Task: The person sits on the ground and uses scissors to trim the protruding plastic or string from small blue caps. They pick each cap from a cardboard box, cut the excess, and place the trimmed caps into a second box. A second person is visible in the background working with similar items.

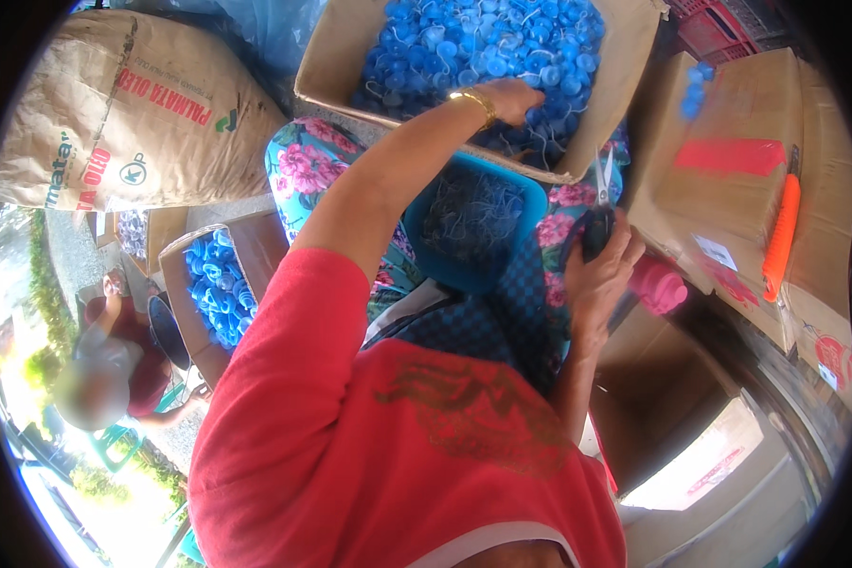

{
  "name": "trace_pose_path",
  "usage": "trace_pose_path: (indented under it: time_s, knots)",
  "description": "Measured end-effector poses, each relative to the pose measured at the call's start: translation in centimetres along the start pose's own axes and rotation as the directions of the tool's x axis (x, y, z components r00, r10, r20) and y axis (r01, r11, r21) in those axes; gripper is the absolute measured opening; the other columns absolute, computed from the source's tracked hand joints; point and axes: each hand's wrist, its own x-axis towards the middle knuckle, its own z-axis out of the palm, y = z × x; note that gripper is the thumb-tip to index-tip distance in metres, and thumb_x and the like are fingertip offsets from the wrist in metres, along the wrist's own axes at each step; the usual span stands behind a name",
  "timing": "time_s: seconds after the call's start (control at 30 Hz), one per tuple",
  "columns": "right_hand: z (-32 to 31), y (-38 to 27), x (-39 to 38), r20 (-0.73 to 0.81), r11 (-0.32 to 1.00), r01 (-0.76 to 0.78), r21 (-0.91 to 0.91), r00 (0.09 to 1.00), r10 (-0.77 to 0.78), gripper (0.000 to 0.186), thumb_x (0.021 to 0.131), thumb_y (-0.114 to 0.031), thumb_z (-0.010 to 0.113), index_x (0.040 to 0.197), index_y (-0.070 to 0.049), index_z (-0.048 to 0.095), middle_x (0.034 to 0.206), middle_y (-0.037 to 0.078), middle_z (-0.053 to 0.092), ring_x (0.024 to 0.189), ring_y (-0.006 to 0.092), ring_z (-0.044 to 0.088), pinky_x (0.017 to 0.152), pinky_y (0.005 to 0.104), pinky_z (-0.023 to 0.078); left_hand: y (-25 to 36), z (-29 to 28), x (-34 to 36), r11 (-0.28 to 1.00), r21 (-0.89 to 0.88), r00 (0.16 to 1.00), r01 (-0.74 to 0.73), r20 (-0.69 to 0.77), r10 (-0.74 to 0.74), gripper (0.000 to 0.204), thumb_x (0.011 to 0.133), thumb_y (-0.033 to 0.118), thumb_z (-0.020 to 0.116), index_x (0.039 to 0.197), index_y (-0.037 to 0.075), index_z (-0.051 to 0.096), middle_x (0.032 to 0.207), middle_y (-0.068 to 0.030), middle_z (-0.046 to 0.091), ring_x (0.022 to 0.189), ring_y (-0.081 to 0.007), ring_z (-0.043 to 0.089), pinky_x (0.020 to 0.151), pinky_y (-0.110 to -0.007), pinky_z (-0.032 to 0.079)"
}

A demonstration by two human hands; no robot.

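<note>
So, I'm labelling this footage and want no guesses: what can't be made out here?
All in the head view:
- Left hand: any piece gripped, hidden by the hand itself among blue pieces.
- Scissors: handles partly covered by the right hand.
- Cardboard box: far side cut off by the top edge.
- Pale pieces: too small for exact shapes.

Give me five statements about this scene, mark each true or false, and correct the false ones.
1. The left hand reaches into an open cardboard box of blue pieces. True.
2. The gold-coloured wristband is on the right wrist. False: it is on the left wrist.
3. The right hand holds scissors with dark handles. True.
4. The orange cutter lies inside the blue tub. False: it lies on a carton at the right.
5. The scissors' blades point toward the person's chest. False: they point away from it.
</note>
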Motion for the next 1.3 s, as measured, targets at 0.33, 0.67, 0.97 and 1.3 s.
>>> trace_pose_path:
  time_s: [0.33, 0.67, 0.97, 1.3]
  knots:
    - [-1.0, 1.3, 0.4, 0.013, 0.997, 0.041, -0.06, 0.999, -0.04, 0.051, 0.073, -0.011, 0.07, 0.12, -0.009, 0.052, 0.097, 0.017, 0.061, 0.089, 0.0357, 0.061, 0.076, 0.0453, 0.046, 0.1, 0.2, -0.1, 0.973, 0.194, 0.991, 0.129, -0.057, -0.12, 0.021, 0.076, 0.019, 0.061, 0.09, 0.004, 0.067, 0.093, -0.0172, 0.066, 0.091, -0.0324, 0.063, 0.08, -0.042, 0.05]
    - [-3.6, 1.4, -1.4, 0.125, 0.692, -0.147, 0.706, 0.989, 0.083, 0.046, 0.079, -0.003, 0.068, 0.121, -0.003, 0.051, 0.092, 0.006, 0.063, 0.087, 0.012, 0.059, 0.076, 0.027, 0.047, 1.3, -5.9, -7.0, 0.913, -0.408, 0.986, -0.009, -0.153, -0.059, 0.024, 0.085, 0.025, 0.05, 0.088, 0.007, 0.066, 0.075, -0.0101, 0.064, 0.066, -0.0204, 0.061, 0.067, -0.037, 0.048]
    - [-5.3, -1.2, -2.7, 0.208, 0.629, -0.204, 0.75, 0.976, 0.069, 0.048, 0.079, -0.002, 0.068, 0.123, -0.004, 0.05, 0.089, 0.006, 0.062, 0.081, 0.012, 0.058, 0.073, 0.0251, 0.047, 1.3, -1.6, -1.5, 0.961, -0.102, 0.964, 0.258, 0.096, -0.249, 0.049, 0.09, 0.044, 0.047, 0.094, -0.002, 0.064, 0.082, -0.0136, 0.068, 0.07, -0.0205, 0.066, 0.072, -0.04, 0.05]
    - [-5.6, -0.1, -2.3, 0.238, 0.641, -0.27, 0.718, 0.961, 0.138, 0.047, 0.079, -0.002, 0.067, 0.123, -0.005, 0.051, 0.093, 0.005, 0.063, 0.082, 0.0116, 0.058, 0.074, 0.0252, 0.047, 3.6, -1.9, -1.0, 0.972, -0.011, 0.954, 0.234, 0.192, -0.228, 0.057, 0.076, 0.056, 0.059, 0.093, 0.003, 0.068, 0.082, -0.0092, 0.069, 0.074, -0.0213, 0.066, 0.068, -0.037, 0.051]
